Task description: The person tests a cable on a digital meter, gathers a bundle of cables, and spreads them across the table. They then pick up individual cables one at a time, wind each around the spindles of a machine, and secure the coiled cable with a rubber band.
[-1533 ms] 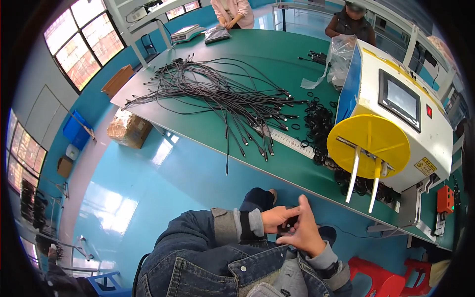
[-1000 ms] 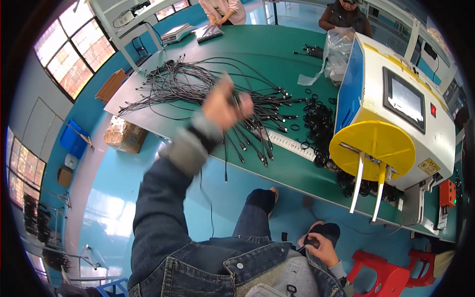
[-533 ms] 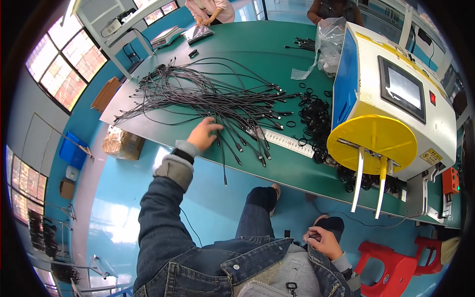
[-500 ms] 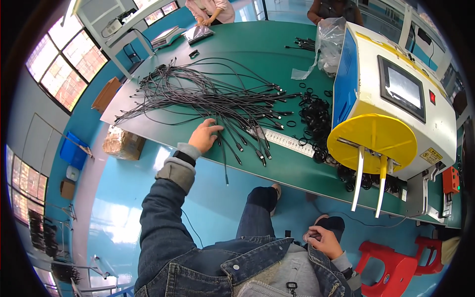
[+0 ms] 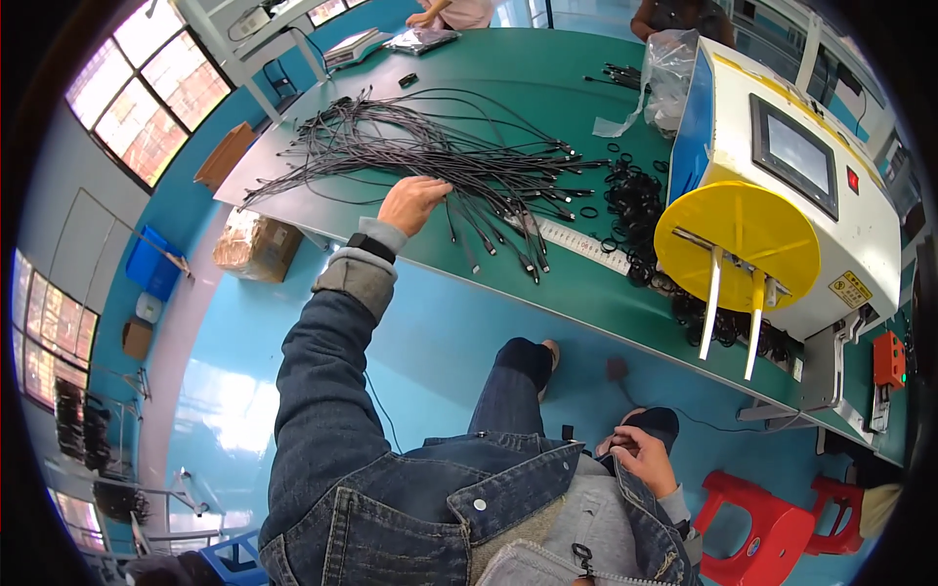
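Observation:
A tangled pile of black cables [image 5: 420, 151] with metal plugs spreads over the green-topped table. My left hand [image 5: 413, 204] is at the pile's near edge, its fingers drawn together on a black cable there; the fingertips are partly lost among the cables. Several loose cable ends hang out beside it toward the table's front edge. Close to my body, by the open front of my denim jacket [image 5: 542, 479], my right hand [image 5: 642, 461] is curled with thumb and fingers together. What it holds, if anything, cannot be made out.
A white steel ruler [image 5: 576, 244] lies right of the cables, with a heap of black rings [image 5: 630, 220] beyond it. A white machine [image 5: 782, 127] with a yellow disc [image 5: 738, 244] and two protruding rods stands at the right. Red stools [image 5: 757, 523] are below. Two people are across the table.
My left hand has moved up to the cable pile, and its spread fingers have closed on a cable. My right hand stays by the jacket. The whole view has shifted slightly.

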The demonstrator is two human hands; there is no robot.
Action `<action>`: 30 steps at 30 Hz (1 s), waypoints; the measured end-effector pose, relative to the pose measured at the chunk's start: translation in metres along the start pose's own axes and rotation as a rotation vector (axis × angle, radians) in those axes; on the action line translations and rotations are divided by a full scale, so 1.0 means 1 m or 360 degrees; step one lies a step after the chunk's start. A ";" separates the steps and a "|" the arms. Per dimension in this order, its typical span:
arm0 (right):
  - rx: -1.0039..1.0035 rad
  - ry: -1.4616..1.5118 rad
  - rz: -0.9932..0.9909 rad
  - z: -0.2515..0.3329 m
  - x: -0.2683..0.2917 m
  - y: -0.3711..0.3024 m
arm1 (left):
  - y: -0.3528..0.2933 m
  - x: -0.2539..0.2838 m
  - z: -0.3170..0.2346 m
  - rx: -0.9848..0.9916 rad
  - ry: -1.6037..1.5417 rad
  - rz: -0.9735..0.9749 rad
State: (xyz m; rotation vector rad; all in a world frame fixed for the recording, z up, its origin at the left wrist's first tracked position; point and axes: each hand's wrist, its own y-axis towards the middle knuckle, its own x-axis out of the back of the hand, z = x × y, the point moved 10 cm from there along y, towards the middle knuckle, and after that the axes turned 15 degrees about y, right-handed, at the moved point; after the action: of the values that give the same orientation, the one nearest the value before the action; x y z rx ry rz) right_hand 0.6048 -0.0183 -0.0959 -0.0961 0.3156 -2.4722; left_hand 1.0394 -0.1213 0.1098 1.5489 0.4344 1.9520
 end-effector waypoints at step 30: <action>0.1825 -0.1581 -0.1437 0.268 0.061 -0.121 | 0.071 0.159 -0.328 -0.0545 -0.1976 0.0959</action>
State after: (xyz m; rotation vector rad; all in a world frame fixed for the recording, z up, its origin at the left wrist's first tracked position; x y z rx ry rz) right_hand 0.5233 -0.0161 0.1930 -1.0722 -1.8389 -2.5733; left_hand 0.6857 -0.0389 0.1861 2.3905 -0.9025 0.9287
